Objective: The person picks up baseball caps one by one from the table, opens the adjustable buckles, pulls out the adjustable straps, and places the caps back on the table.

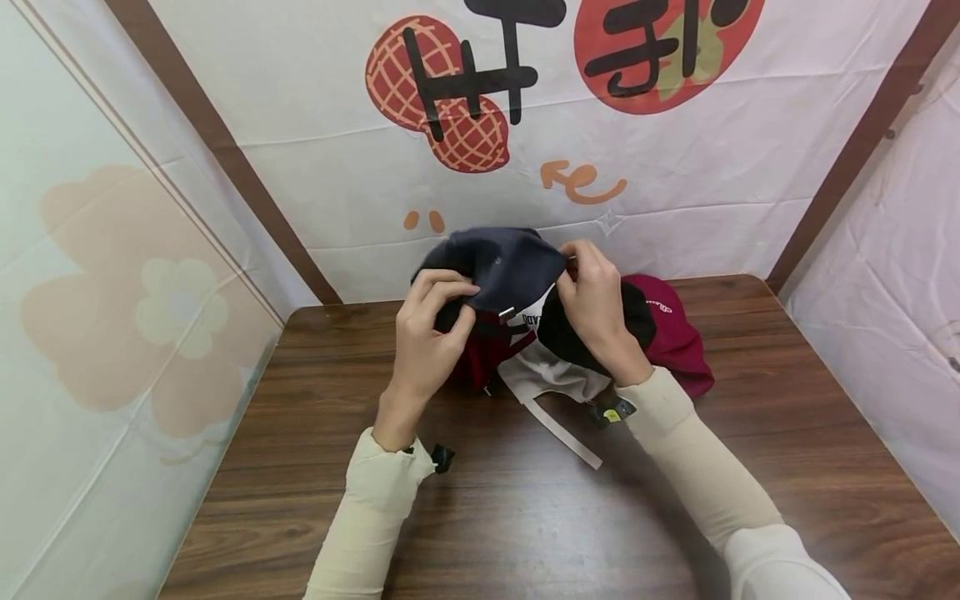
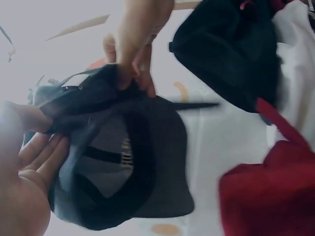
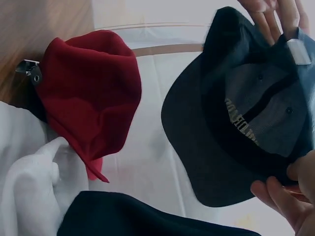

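Note:
A navy baseball cap (image 1: 498, 271) is held up above the far part of the table between both hands. My left hand (image 1: 429, 333) pinches its edge on the left, beside a small metal strap buckle (image 1: 507, 313). On the other side, my right hand (image 1: 596, 292) pinches the edge between thumb and fingers. The right wrist view looks into the hollow of the navy cap (image 3: 266, 108), its grey brim and light lettering showing. Beneath and beside the hands are a dark red cap (image 1: 478, 358), a white cap (image 1: 551, 375), a black cap (image 1: 558, 329) and a crimson cap (image 1: 678, 342).
The caps stand on a brown wood-grain table (image 1: 510, 517), near its back edge. A white printed cloth (image 1: 315, 183) hangs behind the table. The white cap's loose strap (image 1: 566, 437) stretches toward the front. A small dark wrist camera (image 1: 442, 458) shows by the left sleeve.

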Tool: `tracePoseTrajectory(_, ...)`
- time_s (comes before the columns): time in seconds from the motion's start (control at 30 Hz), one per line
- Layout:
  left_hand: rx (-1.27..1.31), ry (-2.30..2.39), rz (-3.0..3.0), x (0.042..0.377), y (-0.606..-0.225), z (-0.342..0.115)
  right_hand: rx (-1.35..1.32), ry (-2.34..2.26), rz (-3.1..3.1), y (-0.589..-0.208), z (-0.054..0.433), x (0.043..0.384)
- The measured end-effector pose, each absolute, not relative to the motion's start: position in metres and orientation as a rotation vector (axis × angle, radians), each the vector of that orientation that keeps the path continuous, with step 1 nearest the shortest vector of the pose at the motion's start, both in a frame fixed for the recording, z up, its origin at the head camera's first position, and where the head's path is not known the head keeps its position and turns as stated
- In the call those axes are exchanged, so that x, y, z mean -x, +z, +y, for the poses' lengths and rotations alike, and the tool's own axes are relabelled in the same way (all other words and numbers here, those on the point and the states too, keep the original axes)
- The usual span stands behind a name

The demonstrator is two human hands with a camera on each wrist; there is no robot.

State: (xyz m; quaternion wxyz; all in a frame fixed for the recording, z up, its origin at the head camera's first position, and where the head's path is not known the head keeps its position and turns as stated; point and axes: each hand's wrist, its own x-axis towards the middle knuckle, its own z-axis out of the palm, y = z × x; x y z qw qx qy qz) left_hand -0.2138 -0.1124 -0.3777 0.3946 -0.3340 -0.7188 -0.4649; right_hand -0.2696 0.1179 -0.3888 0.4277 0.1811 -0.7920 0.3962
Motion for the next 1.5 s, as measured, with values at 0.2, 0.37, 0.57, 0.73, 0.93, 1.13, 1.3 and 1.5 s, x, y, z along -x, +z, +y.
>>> tracePoseTrajectory(0.2,0.84,-1.22,-1.861,0.225,-0.395,-0.112,-0.44,0.97,-2.065,-0.398,0.111,0.278)
tracePoseTrajectory(0.37,0.837,-1.237,-1.872,0.232,-0.402,-0.113,-0.435,0.979,-2.067,-0.401,0.109,0.281)
tracePoseTrajectory(0.57,0.818,-1.218,-1.926,0.24,-0.411,-0.118,-0.456,0.892,-2.251,-0.399,0.105,0.281)
tracePoseTrajectory(0.73,0.77,-1.174,-2.153,0.244,-0.431,-0.123,-0.534,0.677,-2.629,-0.395,0.107,0.277)
tracePoseTrajectory(0.93,0.747,-1.136,-2.357,0.241,-0.446,-0.123,-0.557,0.62,-2.867,-0.393,0.108,0.272)
tracePoseTrajectory(1.13,0.723,-1.131,-2.459,0.239,-0.449,-0.121,-0.579,0.651,-2.844,-0.398,0.107,0.268)
tracePoseTrajectory(1.3,0.693,-1.095,-2.551,0.239,-0.451,-0.12,-0.649,0.58,-2.771,-0.403,0.107,0.265)
tracePoseTrajectory(1.5,0.652,-1.006,-2.689,0.239,-0.452,-0.119,-0.7,0.502,-2.829,-0.405,0.107,0.264)
